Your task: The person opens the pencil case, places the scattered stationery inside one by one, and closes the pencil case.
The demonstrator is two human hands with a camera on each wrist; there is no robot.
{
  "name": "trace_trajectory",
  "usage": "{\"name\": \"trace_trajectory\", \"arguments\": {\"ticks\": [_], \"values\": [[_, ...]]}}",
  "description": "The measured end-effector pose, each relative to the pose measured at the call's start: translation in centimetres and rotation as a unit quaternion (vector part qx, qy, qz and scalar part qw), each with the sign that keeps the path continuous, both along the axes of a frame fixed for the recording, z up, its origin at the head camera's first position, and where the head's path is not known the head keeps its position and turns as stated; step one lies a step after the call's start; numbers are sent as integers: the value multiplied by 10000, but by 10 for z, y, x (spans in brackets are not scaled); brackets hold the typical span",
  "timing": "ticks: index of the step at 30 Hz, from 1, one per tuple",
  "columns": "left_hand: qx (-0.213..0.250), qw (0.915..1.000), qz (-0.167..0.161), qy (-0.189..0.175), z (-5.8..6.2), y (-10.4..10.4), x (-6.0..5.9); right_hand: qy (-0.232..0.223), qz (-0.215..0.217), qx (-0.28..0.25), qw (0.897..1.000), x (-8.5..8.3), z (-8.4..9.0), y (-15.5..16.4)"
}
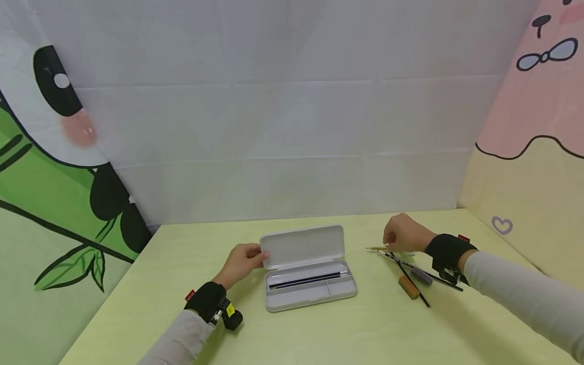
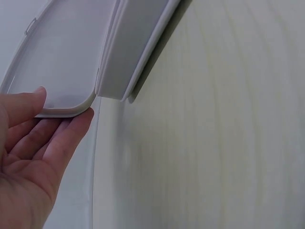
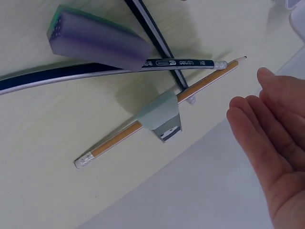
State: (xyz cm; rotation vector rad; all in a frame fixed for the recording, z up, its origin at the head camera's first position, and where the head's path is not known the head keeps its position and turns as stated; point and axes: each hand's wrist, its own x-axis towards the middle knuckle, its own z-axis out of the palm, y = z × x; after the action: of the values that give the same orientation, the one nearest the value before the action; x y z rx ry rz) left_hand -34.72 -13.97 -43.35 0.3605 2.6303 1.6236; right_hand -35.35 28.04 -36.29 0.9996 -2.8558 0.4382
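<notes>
Left grip (image 1: pixel 241 263): here at the pencil case's (image 1: pixel 311 302) left edge, pinching its raised lid (image 1: pixel 303 247), thumb inside, fingers behind.
Cased pencils (image 1: pixel 306 281): two dark ones lying inside the pencil case.
Yellow pencil (image 3: pixel 116 139): right of the pencil case, tip near the right grip (image 1: pixel 407 234).
Right grip: right of the pencil case, released, fingers loosely bent.
Loose dark pencils (image 3: pixel 57 78): crossed, right of the pencil case.

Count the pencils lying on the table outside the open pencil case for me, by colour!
Yellow pencil: 1
Dark striped pencils: 2
Total outside the pencil case: 3 pencils
</notes>
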Motion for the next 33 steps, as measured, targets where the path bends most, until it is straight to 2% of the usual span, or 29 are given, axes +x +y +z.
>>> {"name": "trace_trajectory", "arguments": {"ticks": [7, 15, 18, 21, 25, 29, 33], "values": [[40, 10000, 18, -9, -1, 0, -2, -90, -320, -112, 9994, 4, 0, 17], [72, 10000, -59, 31, 0, -1, -2, -318, -801, -190, 9961, 21, -7, 29], [70, 9999, -88, 11, 0, 0, -1, -598, -1147, -376, 9909, 30, -10, 32], [39, 9999, -108, 25, 1, 0, -1, -955, -1576, -582, 9811, 36, -13, 34], [22, 10000, -83, 49, 2, -1, -1, -1113, -1921, -594, 9732, 41, -15, 35], [47, 10000, -77, 20, 2, -1, 0, -1090, -1971, -502, 9730, 44, -19, 36], [78, 9999, -47, -43, 2, 1, 2, -1089, -1834, -502, 9757, 47, -24, 38]]}}
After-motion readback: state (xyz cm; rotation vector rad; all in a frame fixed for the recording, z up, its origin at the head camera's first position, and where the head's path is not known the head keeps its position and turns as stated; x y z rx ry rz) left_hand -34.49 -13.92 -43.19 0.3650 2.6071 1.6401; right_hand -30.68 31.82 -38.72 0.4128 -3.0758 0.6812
